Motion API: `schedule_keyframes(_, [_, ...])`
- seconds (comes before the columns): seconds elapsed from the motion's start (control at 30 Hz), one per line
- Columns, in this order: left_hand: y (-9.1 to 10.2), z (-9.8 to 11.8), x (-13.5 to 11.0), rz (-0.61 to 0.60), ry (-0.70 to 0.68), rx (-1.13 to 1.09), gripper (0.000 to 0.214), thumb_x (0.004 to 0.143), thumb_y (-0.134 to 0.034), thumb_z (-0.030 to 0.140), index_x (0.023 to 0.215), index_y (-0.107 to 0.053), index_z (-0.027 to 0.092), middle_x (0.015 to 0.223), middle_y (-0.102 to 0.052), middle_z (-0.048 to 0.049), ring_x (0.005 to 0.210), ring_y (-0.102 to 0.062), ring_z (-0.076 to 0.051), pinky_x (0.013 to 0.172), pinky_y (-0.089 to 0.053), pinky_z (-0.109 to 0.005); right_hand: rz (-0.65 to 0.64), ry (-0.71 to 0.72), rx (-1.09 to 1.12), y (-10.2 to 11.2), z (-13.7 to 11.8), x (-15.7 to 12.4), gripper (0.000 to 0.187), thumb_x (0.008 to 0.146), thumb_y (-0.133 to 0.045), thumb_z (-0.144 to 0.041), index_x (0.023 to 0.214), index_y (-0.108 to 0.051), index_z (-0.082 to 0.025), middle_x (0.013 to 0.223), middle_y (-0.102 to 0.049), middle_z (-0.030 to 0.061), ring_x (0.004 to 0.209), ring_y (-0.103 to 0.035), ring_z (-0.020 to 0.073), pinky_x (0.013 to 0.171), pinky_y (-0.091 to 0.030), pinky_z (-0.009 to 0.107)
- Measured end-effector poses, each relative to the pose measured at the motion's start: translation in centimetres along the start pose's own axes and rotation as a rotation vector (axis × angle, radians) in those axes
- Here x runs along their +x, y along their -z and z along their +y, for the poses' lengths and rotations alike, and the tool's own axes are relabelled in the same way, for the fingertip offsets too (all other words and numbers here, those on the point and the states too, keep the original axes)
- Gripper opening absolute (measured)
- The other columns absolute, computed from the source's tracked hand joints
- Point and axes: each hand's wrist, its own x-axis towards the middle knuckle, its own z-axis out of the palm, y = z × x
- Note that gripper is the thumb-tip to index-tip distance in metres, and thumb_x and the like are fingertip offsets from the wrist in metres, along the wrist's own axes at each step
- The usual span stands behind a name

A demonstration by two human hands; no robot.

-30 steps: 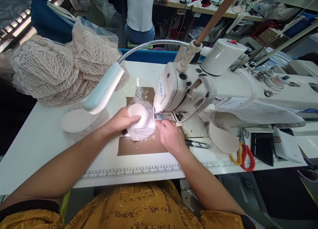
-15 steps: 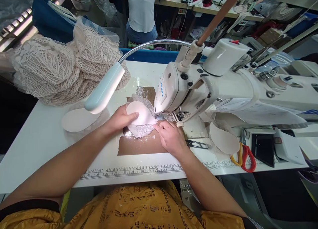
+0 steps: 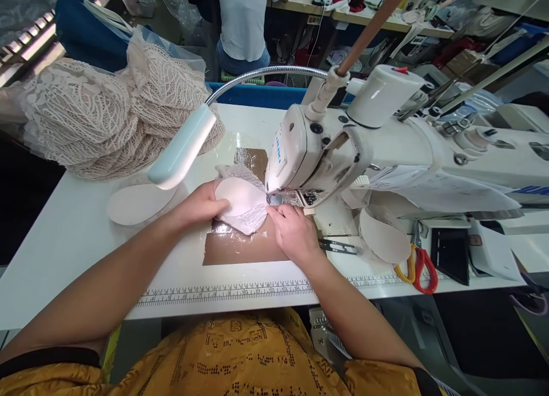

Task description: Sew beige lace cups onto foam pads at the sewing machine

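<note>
A pale pink bra cup [image 3: 241,197] with lace [image 3: 253,220] around it lies at the needle end of a white sewing machine [image 3: 295,150]. My left hand [image 3: 205,202] grips the cup's left edge, thumb on top and fingers underneath. At the cup's right tip, beside the presser foot, my right hand [image 3: 295,231] has its fingers closed on the lace edge. The fingertips there partly cover the edge. Brown tape [image 3: 244,250] covers the tabletop beneath the work.
A heap of beige lace pieces [image 3: 98,115] stands at the left, near loose cups [image 3: 139,204]. A lamp [image 3: 184,147] hangs over the table. Thread snips [image 3: 338,246], another cup [image 3: 384,236] and red-and-yellow-handled scissors [image 3: 424,270] lie to the right. A person [image 3: 244,21] sits beyond.
The cup has turned a little and flattened, its tip now nearer the presser foot. My left hand has shifted slightly left with it; my right fingers stay near the tip.
</note>
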Motion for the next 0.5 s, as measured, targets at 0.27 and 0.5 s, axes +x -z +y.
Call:
schedule_keyframes(0.27, [3.7,1.7,-2.2,-0.157,0.003,0.531,0.022,0.073,-0.066,0.041,0.066,-0.064,0.02,0.054,-0.056,0.0,0.047,-0.048,-0.015,0.047,-0.027,-0.025,0.007,-0.064,0.06,-0.1,0.4,-0.1,0.045,0.088,-0.041,-0.008,0.124,-0.065,-0.02,0.094,-0.067,0.0098,0.082,-0.055,0.022,0.068,-0.035,0.033])
schedule_keyframes(0.5, [4.0,4.9,-5.4,-0.049,-0.281,0.786,0.025,0.083,-0.06,0.042,0.07,-0.065,0.021,0.06,-0.059,-0.0014,0.052,-0.048,-0.016,0.052,-0.028,-0.027,0.041,-0.007,0.176,0.3,0.4,-0.4,0.043,0.089,-0.041,-0.008,0.123,-0.066,-0.019,0.101,-0.068,0.0063,0.079,-0.055,0.0188,0.072,-0.039,0.031])
